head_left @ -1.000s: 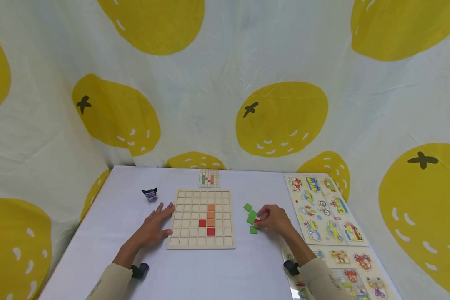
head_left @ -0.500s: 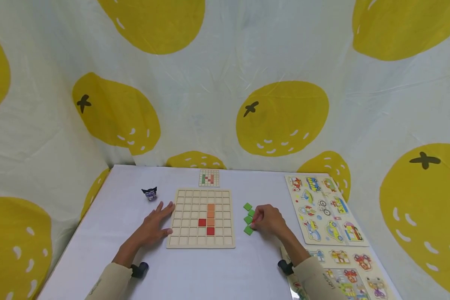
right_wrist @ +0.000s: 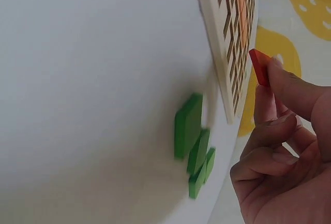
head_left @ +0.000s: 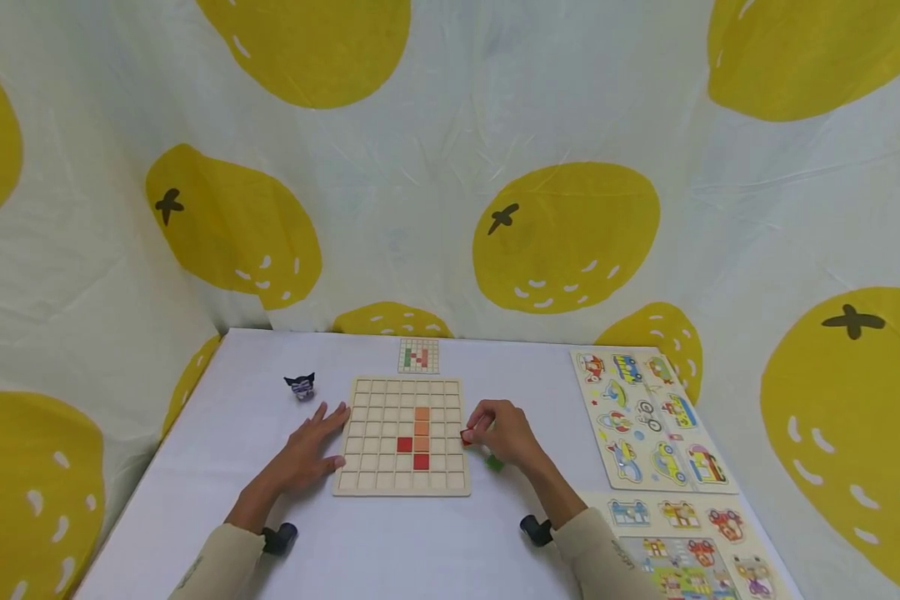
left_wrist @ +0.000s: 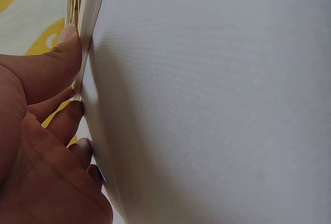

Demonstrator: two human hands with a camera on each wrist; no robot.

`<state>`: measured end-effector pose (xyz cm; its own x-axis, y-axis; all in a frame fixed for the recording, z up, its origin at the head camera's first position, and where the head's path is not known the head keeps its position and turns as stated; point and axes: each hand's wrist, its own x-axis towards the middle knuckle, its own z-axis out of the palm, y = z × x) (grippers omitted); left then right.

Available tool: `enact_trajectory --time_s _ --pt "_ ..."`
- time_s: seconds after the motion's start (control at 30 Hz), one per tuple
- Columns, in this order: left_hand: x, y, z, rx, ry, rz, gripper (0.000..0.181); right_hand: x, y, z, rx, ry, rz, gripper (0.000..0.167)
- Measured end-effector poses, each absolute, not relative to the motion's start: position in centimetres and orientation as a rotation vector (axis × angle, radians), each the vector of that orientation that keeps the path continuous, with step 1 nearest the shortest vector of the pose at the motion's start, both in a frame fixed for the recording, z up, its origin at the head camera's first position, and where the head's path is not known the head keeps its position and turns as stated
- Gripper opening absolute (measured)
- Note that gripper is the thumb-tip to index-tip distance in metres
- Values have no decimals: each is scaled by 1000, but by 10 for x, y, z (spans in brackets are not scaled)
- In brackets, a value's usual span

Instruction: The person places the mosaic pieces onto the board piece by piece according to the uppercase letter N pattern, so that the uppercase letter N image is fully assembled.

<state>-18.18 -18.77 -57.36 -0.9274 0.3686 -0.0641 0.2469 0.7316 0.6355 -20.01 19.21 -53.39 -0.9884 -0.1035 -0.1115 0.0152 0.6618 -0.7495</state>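
My right hand [head_left: 506,433] pinches a red square tile [right_wrist: 259,68] between thumb and fingertips, held at the right edge of a wooden grid board [head_left: 371,482]. Two red tiles and a column of orange tiles [head_left: 422,427] sit in the board's cells. Several green tiles [right_wrist: 189,125] lie on the table below my right hand; in the head view that hand hides most of them. My left hand [head_left: 307,450] rests at the board's left edge with spread fingers; in the left wrist view the thumb [left_wrist: 67,53] touches the board's side.
A small pattern card [head_left: 418,356] with a coloured grid lies behind the board. A dark little figurine [head_left: 301,387] stands at the back left. Picture puzzle boards [head_left: 645,421] cover the table's right side. A lemon-print curtain [head_left: 412,167] hangs behind.
My right hand has left the green tiles and moved left to the board's edge, carrying the red tile. The green tiles were shifted into a tidier line earlier. My left hand stays put.
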Motion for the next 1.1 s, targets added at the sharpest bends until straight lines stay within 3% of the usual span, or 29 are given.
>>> enact_trajectory --time_s 0.37,1.1 --pt "-181 -187 -570 489 2746 964 87 -203 143 -544 -94 2626 -1312 19" --pt "-183 -186 -571 454 2730 959 88 -207 71 -549 -114 2832 -1017 20"
